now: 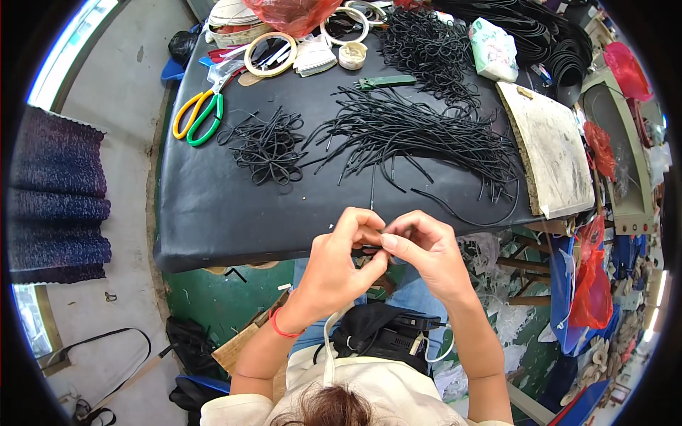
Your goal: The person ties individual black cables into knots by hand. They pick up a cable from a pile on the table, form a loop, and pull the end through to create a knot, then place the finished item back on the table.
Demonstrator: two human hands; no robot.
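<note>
Both your left hand (334, 266) and right hand (435, 255) meet just off the near edge of the black-covered table (213, 220), thumbs and fingertips pinching what looks like a thin black cord (372, 188). A length of it stands up beyond your fingers; the gripped part is hidden, so whether it is knotted or looped cannot be told.

For good control, pinch close to the working point, let one hand steady while the other shapes, and pull evenly rather than in jerks. Tilting your knuckles aside would give you a clearer view of the cord. Mind that its free length doesn't snag the loose bundle of black cords (419, 135) beyond, or the smaller tangled cord pile (266, 149) to the left.

As for containers, a small round tub (353, 55) at the back seems to have something pale in it. The red plastic bag (291, 13) beside it bulges, contents unreadable. At your right, a red translucent bag (593, 284) hangs against a blue bin (561, 280); what either holds isn't clear.
</note>
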